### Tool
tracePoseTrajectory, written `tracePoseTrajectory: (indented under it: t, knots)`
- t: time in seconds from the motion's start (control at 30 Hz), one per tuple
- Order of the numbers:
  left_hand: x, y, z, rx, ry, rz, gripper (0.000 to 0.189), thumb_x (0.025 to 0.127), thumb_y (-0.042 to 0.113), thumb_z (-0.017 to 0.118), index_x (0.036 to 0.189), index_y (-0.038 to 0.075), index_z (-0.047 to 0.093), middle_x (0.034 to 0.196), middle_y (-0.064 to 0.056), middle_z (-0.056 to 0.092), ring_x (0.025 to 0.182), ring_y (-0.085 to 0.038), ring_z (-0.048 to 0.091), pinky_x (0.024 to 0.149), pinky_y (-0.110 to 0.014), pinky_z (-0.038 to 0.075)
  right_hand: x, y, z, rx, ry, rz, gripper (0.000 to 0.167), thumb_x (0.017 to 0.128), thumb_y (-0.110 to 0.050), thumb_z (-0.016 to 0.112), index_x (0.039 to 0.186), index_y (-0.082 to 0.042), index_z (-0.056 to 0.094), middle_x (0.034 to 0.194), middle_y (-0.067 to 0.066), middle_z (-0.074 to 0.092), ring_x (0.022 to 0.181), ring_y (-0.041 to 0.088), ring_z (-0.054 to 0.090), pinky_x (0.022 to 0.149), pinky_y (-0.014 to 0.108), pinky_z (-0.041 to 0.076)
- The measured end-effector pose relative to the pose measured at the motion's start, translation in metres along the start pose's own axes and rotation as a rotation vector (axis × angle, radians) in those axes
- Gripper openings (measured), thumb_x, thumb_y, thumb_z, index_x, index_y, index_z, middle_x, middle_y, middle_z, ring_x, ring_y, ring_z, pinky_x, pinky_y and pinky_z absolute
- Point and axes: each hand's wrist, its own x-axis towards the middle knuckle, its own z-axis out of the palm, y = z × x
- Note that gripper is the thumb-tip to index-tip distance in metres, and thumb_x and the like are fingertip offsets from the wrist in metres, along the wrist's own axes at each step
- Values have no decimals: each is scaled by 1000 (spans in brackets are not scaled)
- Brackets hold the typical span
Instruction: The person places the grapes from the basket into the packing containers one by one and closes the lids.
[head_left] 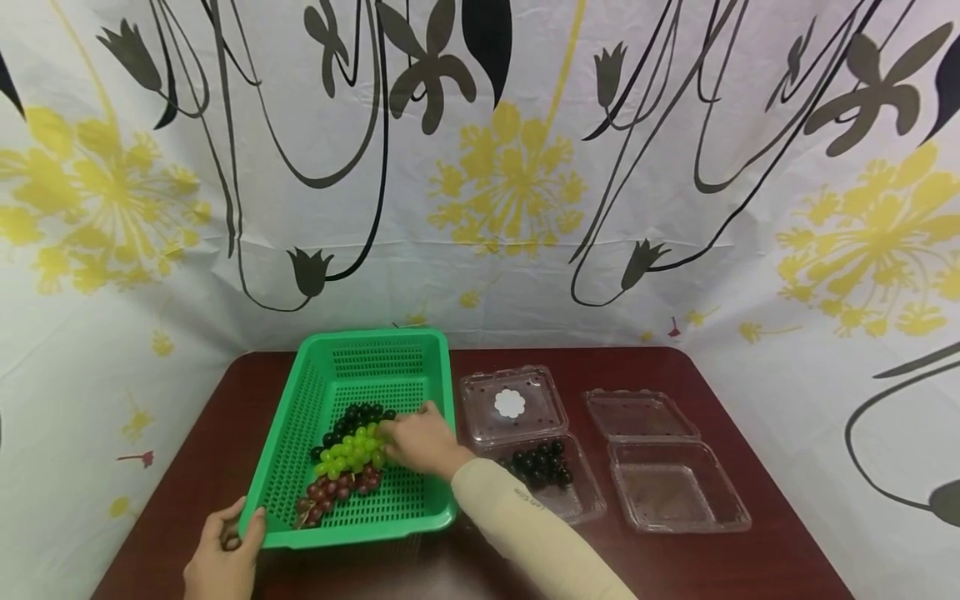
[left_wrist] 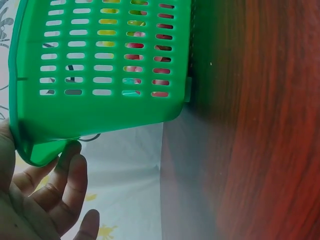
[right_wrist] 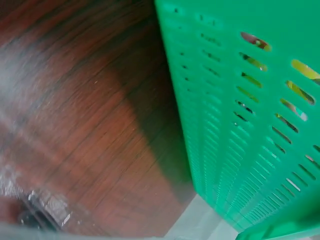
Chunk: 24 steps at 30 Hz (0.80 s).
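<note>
A green plastic basket (head_left: 375, 533) with slotted walls stands at the left of the table. In it lie a bunch of black grapes (head_left: 362, 414), a bunch of green grapes (head_left: 347, 455) and a bunch of red grapes (head_left: 330, 495), side by side. My left hand (head_left: 222, 557) grips the near left corner of the rim, thumb on one side and fingers on the other, as the left wrist view also shows. Reaching in over the right wall, my right hand (head_left: 423, 440) pinches the right end of the green bunch. Its fingertips are partly hidden, and the right wrist view shows only the basket's outer wall.
Right of the basket, an open clear clamshell box (head_left: 590, 493) holds black grapes (head_left: 543, 463), partly behind my right sleeve (head_left: 525, 533). Farther right lies a second open clear box (head_left: 678, 483). Both stand on the dark red table (head_left: 750, 567), with a patterned cloth (head_left: 480, 283) behind.
</note>
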Motion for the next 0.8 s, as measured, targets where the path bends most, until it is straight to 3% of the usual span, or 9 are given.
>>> tracePoseTrajectory:
  t: [0.13, 0.27, 0.4, 0.5, 0.63, 0.8]
  knots:
    - [-4, 2, 1, 50, 65, 37, 57, 92, 52, 55, 130, 10, 57, 108, -18, 68, 69, -10, 57, 58, -30, 45, -3, 2, -4, 86, 39, 42, 28, 96, -44, 55, 122, -35, 62, 112, -14, 68, 105, 9, 60, 99, 39, 36]
    - [-9, 2, 5, 69, 174, 122, 48, 92, 40, 61, 124, 4, 63, 97, -21, 69, 71, -25, 61, 71, -43, 44, -7, 2, -6, 145, 73, 88, 29, 95, -44, 55, 122, -34, 61, 118, -12, 66, 112, 12, 57, 98, 38, 36]
    - [-11, 1, 7, 74, 212, 182, 43, 94, 36, 60, 122, 3, 63, 88, -23, 64, 72, -30, 57, 84, -52, 36, -9, 1, -5, 181, 119, 103, 28, 95, -42, 55, 120, -31, 62, 117, -11, 66, 111, 12, 56, 98, 38, 37]
    - [-14, 1, 6, 109, 204, 187, 48, 96, 42, 55, 124, 4, 60, 102, -24, 57, 90, -41, 53, 92, -60, 30, -10, 1, -4, 238, 165, 125, 27, 96, -40, 55, 118, -27, 64, 116, -9, 65, 108, 13, 54, 97, 38, 38]
    - [-22, 2, 5, 77, 277, 229, 47, 96, 42, 55, 122, 3, 60, 123, -27, 48, 109, -49, 43, 96, -65, 26, -13, 2, -5, 337, 223, 160, 27, 96, -36, 54, 117, -22, 64, 112, -5, 61, 103, 13, 50, 97, 37, 38]
    - [-32, 4, 9, 11, 433, 370, 30, 91, 22, 65, 111, 0, 65, 116, -27, 55, 103, -49, 47, 95, -66, 28, -17, 3, -9, 413, 290, 174, 24, 95, -32, 56, 114, -20, 64, 108, -4, 60, 98, 12, 49, 95, 36, 38]
